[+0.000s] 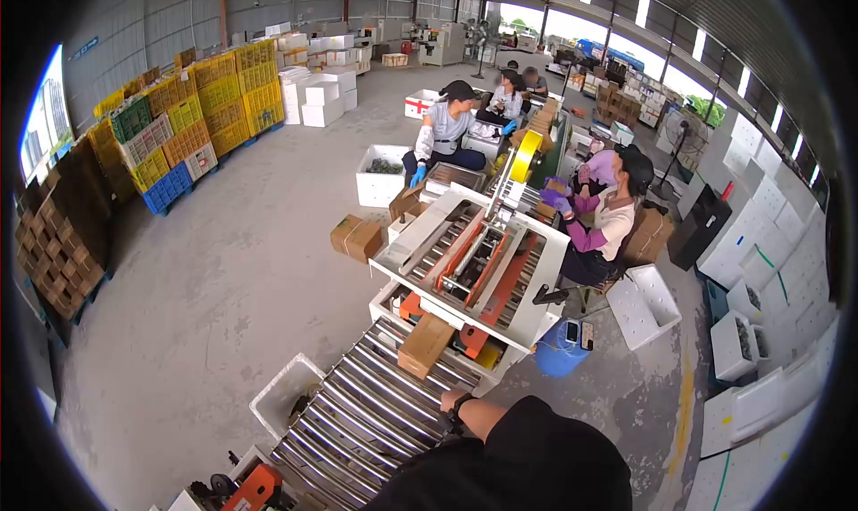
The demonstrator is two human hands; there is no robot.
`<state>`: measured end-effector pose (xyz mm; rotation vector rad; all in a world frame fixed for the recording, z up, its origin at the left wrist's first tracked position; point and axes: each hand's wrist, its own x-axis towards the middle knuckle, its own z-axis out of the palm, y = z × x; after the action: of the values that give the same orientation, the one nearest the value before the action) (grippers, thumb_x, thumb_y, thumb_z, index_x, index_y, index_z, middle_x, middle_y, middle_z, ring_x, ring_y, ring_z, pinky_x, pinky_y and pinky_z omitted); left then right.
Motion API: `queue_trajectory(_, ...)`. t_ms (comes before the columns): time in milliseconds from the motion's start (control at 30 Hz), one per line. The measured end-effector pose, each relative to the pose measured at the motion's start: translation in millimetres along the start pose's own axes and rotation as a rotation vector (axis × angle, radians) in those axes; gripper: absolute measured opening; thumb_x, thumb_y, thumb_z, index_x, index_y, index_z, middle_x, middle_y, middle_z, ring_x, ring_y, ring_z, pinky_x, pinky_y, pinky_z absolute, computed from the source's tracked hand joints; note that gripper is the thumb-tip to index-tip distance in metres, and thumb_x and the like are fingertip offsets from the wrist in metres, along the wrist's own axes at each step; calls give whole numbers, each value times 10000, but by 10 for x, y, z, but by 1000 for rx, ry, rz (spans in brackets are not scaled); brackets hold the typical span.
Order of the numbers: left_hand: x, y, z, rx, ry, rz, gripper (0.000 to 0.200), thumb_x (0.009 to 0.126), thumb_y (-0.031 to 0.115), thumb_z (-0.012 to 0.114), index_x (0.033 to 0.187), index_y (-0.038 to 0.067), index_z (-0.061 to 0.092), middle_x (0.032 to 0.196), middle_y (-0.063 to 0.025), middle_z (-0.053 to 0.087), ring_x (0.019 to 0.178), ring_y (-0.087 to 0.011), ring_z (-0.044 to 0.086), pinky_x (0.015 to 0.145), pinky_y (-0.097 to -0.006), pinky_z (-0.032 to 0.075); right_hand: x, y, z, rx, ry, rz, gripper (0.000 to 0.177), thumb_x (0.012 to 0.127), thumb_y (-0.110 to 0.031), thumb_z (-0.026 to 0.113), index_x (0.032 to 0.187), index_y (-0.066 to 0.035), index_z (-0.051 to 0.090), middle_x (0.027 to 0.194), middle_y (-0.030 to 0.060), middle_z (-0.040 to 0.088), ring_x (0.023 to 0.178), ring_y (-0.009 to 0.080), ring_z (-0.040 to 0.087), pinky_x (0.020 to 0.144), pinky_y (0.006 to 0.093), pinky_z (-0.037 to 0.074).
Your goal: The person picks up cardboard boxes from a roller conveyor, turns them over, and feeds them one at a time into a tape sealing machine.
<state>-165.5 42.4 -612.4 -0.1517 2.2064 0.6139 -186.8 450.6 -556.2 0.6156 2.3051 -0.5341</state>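
My right hand [453, 401] reaches in from the bottom, with a dark band on its wrist and a black sleeve [545, 457] behind it. It is at the right edge of the roller conveyor [357, 399], close to the sealing machine's outlet. Its fingers look curled; what they close on, if anything, is hidden. Just beyond it, a brown carton [425, 345] rests at the outlet end of the rollers, apart from the hand. The carton sealing machine [474, 270] carries a roll of yellow tape [525, 157] on top. My left hand is out of view.
Co-workers sit along the line, one with blue gloves [418, 176], one with purple gloves [559, 198]. A foam box [288, 395] stands left of the rollers, another [642, 305] at right. A blue drum [563, 354] holds phones. Yellow crates [219, 109] are stacked at left.
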Motion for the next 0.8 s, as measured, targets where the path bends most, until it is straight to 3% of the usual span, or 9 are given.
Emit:
queue_trajectory(33,58,52,-29,-5,-5,1,341,644,349,565,737,33,656,814,-170,631,823,-332,594,744,-404,458,131,67,166,23,47,21,309,643,-249,602,837,-14,655,847,181,630,813,318,609,687,387,478)
queue_trajectory(100,138,99,-38,-3,-4,-1,340,645,347,567,739,34,657,812,-169,631,821,-330,595,743,-403,458,70,-12,187,36,-79,16,277,707,-207,551,902,-39,651,951,166,619,907,310,595,753,392,470)
queue_trajectory(133,157,117,-40,-4,-3,-2,339,645,347,568,740,34,657,811,-169,631,820,-329,595,742,-402,459,432,59,513,-97,-8,-38,289,684,-226,565,893,-48,656,943,159,623,897,309,598,742,398,470)
queue_trajectory(233,223,108,-35,-13,-4,-4,337,646,345,571,743,34,658,808,-167,632,817,-326,596,741,-400,459,220,-167,366,-9,-77,-149,320,646,-267,598,857,-36,661,891,169,631,838,324,603,711,388,474)
queue_trajectory(367,260,34,-24,-22,0,-2,334,647,343,574,746,35,658,803,-166,632,812,-322,598,739,-397,460,-183,-613,-66,-80,-88,-252,260,633,-193,592,814,-18,659,850,187,626,788,340,605,660,423,472)
queue_trajectory(567,266,23,-22,-38,3,-25,331,648,340,580,752,36,660,797,-163,633,805,-316,601,735,-393,462,186,-689,154,-161,34,-452,202,576,-156,608,711,-13,654,739,197,614,715,343,596,612,408,472)
queue_trajectory(800,296,21,-22,-42,7,-40,326,650,336,587,758,37,661,789,-159,634,797,-309,604,732,-388,464,188,-560,211,-85,-1,-299,236,616,-207,619,750,-18,660,774,176,629,721,311,610,631,386,484)
